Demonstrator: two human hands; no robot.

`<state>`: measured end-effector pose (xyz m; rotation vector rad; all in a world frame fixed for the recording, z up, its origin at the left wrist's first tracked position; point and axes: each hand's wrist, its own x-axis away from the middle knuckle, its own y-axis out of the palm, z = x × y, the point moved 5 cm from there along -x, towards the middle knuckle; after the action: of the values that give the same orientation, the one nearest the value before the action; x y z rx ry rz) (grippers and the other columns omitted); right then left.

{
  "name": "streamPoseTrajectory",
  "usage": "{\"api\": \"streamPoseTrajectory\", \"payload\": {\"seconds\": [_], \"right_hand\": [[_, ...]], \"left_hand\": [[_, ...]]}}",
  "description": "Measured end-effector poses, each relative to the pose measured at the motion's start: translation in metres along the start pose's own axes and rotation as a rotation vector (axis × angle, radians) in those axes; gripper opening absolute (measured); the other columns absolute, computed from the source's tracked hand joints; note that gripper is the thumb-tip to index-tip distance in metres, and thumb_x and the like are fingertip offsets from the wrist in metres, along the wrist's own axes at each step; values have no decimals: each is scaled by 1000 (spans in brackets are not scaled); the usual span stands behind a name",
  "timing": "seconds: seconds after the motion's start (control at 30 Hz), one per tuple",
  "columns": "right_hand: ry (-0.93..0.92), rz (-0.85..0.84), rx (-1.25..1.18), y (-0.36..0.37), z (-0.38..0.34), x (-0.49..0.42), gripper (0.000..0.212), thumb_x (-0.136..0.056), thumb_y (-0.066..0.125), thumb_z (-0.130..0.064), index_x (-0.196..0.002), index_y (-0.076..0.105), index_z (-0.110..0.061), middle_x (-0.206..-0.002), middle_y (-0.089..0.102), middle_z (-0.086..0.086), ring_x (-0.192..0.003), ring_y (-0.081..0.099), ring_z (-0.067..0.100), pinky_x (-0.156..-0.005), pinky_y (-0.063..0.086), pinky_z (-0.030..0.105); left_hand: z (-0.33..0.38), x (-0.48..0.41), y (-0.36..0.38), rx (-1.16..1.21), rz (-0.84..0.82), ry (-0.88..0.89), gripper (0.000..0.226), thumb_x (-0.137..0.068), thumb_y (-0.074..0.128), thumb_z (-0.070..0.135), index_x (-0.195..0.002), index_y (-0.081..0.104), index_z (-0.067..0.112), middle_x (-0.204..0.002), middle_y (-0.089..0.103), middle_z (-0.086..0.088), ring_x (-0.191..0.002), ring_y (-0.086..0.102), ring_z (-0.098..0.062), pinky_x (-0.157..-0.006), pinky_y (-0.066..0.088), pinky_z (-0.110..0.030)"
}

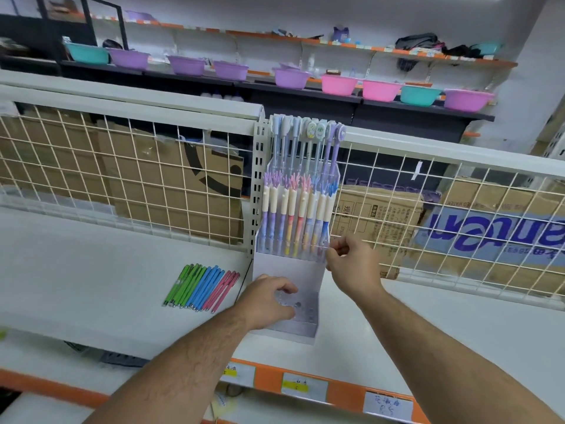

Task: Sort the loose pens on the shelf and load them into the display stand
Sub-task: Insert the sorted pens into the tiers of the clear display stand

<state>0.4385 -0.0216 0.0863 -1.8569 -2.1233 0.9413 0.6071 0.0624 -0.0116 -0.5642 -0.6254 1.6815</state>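
Right hand (pixel 351 261): fingers pinched on the right edge of the clear display stand (pixel 290 267); left hand (pixel 269 301) spread over its holed front tier, likely steadying it. Loose pens (pixel 201 287), colour-grouped, lie left on the white shelf (pixel 91 270). Behind: wire grid (pixel 122 169), cartons (pixel 376 215).

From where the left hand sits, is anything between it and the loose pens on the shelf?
Nothing visible. The left hand rests on the display stand's front tier; the loose pens lie to its left on bare shelf.
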Motion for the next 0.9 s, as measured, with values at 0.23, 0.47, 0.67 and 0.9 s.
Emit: {"api": "streamPoseTrajectory", "payload": {"seconds": [0.23, 0.47, 0.67, 0.9], "right_hand": [[-53, -2, -12, 5, 4, 24, 8, -89, 63, -16, -81, 64, -17, -76, 66, -6, -73, 62, 14, -67, 51, 33], [-9, 102, 14, -15, -35, -5, 5, -89, 65, -23, -89, 69, -20, -79, 68, -8, -75, 65, 15, -65, 54, 32], [78, 53, 164, -2, -39, -14, 6, -89, 69, -26, -88, 68, -19, -79, 70, -2, -65, 66, 17, -54, 53, 29], [96, 34, 258, 1, -42, -20, 19, -88, 65, -17, -69, 61, -19, -71, 64, 1, -71, 63, 25, -63, 55, 35]], "left_hand": [[-4, 9, -1, -32, 77, 40, 35, -77, 80, 39, -110, 68, 36, -113, 56, 15, -112, 49, -5, -98, 47, -29], [-12, 7, 1, -16, 53, 59, 32, -81, 79, 39, -110, 69, 28, -120, 55, 11, -117, 47, -6, -104, 40, -26], [-16, 1, 2, -10, 41, 84, 32, -79, 80, 41, -107, 69, 29, -115, 57, 13, -111, 49, -6, -99, 48, -32], [-21, -3, 4, 19, 37, 97, 30, -76, 82, 43, -102, 68, 34, -114, 55, 15, -111, 50, -6, -96, 51, -31]]}}
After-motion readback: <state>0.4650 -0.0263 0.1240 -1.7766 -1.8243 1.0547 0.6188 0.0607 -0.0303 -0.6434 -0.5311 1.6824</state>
